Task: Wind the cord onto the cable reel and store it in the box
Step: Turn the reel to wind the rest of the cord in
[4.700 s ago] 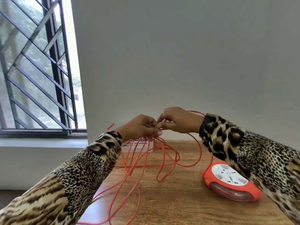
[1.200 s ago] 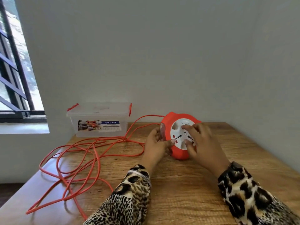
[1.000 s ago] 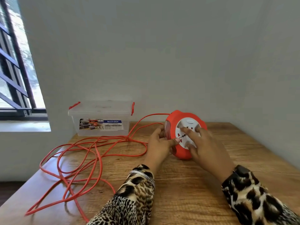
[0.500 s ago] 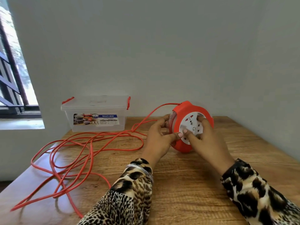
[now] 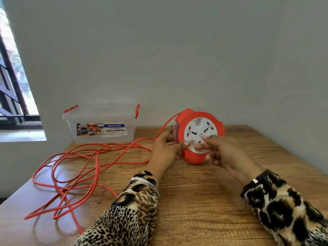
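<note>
Reel (image 5: 193,158): red, round, white socket face toward camera, held on edge at centre of table, tilted slightly; whether its bottom touches the wood cannot be told.
Left hand (image 5: 166,151): wrapped round left edge of reel, fingers curled behind rim, thumb across front; gripping reel, cord passing by the fingers.
Right hand (image 5: 225,153): on reel's front and lower right, fingers half curled, fingertip (image 5: 205,137) pressed on white face near centre; holding reel.
Cord (image 5: 85,167): red, runs from top left of reel down to table, lies in loose tangled loops across left half of table, nearest loop close to near-left edge; mostly unwound.
Box (image 5: 104,137): clear plastic, lid on, red latches, printed label on front; far left of table against wall, well apart from reel.
Table (image 5: 204,201): wood grain.
Sleeves (image 5: 134,213): leopard print, both arms; bracelet (image 5: 143,181) at left wrist.
Window (image 5: 16,96): far left, dark bars.
</note>
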The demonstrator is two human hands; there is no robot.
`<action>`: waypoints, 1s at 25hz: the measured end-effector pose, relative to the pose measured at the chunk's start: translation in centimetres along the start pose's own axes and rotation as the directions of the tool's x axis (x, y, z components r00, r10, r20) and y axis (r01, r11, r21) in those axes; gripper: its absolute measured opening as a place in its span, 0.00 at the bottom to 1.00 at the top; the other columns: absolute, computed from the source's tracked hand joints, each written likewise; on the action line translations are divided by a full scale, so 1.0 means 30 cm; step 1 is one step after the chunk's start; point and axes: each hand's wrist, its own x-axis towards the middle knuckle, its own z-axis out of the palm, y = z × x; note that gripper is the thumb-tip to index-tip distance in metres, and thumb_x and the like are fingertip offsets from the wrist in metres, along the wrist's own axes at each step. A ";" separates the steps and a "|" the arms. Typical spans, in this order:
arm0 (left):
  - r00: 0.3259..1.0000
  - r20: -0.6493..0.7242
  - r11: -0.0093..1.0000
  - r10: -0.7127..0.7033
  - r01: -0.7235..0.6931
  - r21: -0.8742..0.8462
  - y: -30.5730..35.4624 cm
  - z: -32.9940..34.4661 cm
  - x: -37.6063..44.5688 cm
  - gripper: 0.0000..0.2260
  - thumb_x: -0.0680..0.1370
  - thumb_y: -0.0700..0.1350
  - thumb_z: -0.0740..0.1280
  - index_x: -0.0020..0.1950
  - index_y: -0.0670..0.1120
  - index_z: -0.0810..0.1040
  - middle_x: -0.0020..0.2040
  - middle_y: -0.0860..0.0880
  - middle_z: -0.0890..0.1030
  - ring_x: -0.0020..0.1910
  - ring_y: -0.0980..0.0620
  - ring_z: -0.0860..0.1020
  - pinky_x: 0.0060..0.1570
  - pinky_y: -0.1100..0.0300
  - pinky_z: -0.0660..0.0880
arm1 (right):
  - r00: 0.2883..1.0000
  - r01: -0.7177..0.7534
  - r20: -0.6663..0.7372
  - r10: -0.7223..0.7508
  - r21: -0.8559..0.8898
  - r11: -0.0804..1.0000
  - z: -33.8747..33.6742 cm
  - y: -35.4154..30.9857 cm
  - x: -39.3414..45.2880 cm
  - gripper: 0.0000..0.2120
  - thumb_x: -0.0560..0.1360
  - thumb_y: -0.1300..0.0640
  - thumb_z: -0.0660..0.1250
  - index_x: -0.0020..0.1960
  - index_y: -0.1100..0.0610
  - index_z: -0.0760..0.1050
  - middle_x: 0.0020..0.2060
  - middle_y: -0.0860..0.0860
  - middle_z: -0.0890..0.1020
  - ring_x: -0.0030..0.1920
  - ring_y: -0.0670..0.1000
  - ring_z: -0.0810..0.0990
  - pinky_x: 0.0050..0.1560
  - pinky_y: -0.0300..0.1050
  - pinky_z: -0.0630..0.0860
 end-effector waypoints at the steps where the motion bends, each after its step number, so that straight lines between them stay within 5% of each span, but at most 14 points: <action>1: 1.000 -0.002 0.999 -0.029 0.029 -0.025 0.000 -0.005 0.001 0.23 0.72 0.38 0.75 0.64 0.53 0.76 0.51 0.52 0.83 0.54 0.47 0.83 0.43 0.52 0.83 | 0.984 0.100 -0.117 -0.134 -0.263 0.960 -0.023 0.002 0.004 0.09 0.75 0.53 0.68 0.51 0.57 0.77 0.41 0.50 0.85 0.28 0.44 0.76 0.28 0.38 0.68; 2: 0.999 -0.004 0.998 -0.053 0.053 -0.043 0.000 -0.008 0.002 0.22 0.72 0.38 0.74 0.63 0.54 0.77 0.52 0.51 0.83 0.54 0.48 0.83 0.41 0.55 0.82 | 0.918 0.202 -0.186 -0.349 -0.538 0.818 -0.049 0.009 0.010 0.08 0.74 0.52 0.69 0.51 0.55 0.78 0.41 0.48 0.83 0.31 0.43 0.76 0.32 0.39 0.69; 4: 0.997 0.008 0.995 -0.079 0.079 -0.066 -0.001 -0.011 0.005 0.21 0.74 0.38 0.73 0.64 0.53 0.76 0.54 0.50 0.84 0.54 0.48 0.83 0.39 0.58 0.81 | 0.745 0.414 0.021 -0.666 -0.798 0.438 -0.076 0.014 0.010 0.07 0.73 0.56 0.69 0.51 0.49 0.78 0.47 0.45 0.77 0.37 0.40 0.74 0.38 0.40 0.70; 6: 0.996 0.038 0.994 -0.079 0.082 -0.075 0.002 -0.013 0.005 0.21 0.75 0.37 0.72 0.65 0.53 0.76 0.52 0.53 0.86 0.50 0.53 0.84 0.37 0.61 0.80 | 0.660 0.572 0.323 -0.678 -0.801 0.175 -0.079 0.018 0.017 0.15 0.71 0.63 0.68 0.52 0.47 0.79 0.55 0.48 0.75 0.47 0.45 0.75 0.44 0.42 0.71; 8: 0.995 0.056 0.996 -0.079 0.082 -0.042 0.012 -0.020 0.004 0.22 0.75 0.38 0.72 0.64 0.58 0.76 0.50 0.56 0.86 0.47 0.56 0.84 0.37 0.62 0.79 | 0.638 0.602 0.482 -0.600 -0.798 0.000 -0.068 0.025 0.026 0.20 0.67 0.66 0.70 0.53 0.46 0.81 0.61 0.54 0.74 0.55 0.55 0.75 0.50 0.49 0.72; 11: 0.993 0.095 0.998 -0.068 0.069 -0.006 0.029 -0.030 0.001 0.23 0.75 0.36 0.71 0.62 0.62 0.75 0.50 0.56 0.85 0.44 0.58 0.84 0.37 0.62 0.79 | 0.655 0.548 0.533 -0.535 -0.823 -0.150 -0.057 0.021 0.039 0.26 0.65 0.65 0.72 0.58 0.43 0.79 0.66 0.58 0.73 0.61 0.61 0.72 0.56 0.59 0.71; 14: 0.991 0.123 0.998 -0.046 0.041 0.040 0.042 -0.026 -0.007 0.28 0.74 0.36 0.72 0.70 0.58 0.72 0.58 0.48 0.82 0.51 0.53 0.82 0.42 0.60 0.81 | 0.609 0.485 0.555 -0.567 -0.826 -0.288 -0.053 0.029 0.045 0.29 0.62 0.66 0.75 0.58 0.43 0.79 0.63 0.63 0.75 0.56 0.65 0.77 0.50 0.62 0.74; 19: 0.994 0.112 1.000 0.012 -0.013 0.010 0.041 -0.013 -0.017 0.28 0.73 0.33 0.72 0.68 0.55 0.73 0.47 0.53 0.85 0.43 0.57 0.85 0.38 0.62 0.80 | 0.582 0.350 0.477 -0.659 -0.878 -0.326 -0.035 0.043 0.035 0.27 0.67 0.58 0.71 0.63 0.41 0.75 0.55 0.62 0.80 0.52 0.62 0.79 0.49 0.57 0.75; 22: 0.996 0.080 0.998 0.045 -0.049 0.042 0.036 0.005 -0.029 0.28 0.72 0.32 0.73 0.69 0.51 0.74 0.50 0.47 0.83 0.47 0.52 0.84 0.45 0.53 0.83 | 0.678 0.253 0.269 -0.685 -0.959 -0.127 -0.021 0.044 0.014 0.28 0.73 0.42 0.64 0.71 0.40 0.62 0.42 0.51 0.83 0.40 0.53 0.79 0.42 0.47 0.72; 25: 0.994 0.079 0.995 0.078 -0.082 0.051 0.034 0.020 -0.036 0.28 0.72 0.31 0.73 0.69 0.48 0.73 0.53 0.42 0.81 0.48 0.51 0.84 0.48 0.53 0.83 | 0.702 0.204 0.077 -0.708 -0.974 0.096 0.002 0.048 -0.007 0.30 0.72 0.35 0.60 0.71 0.43 0.62 0.31 0.48 0.80 0.27 0.48 0.70 0.27 0.38 0.61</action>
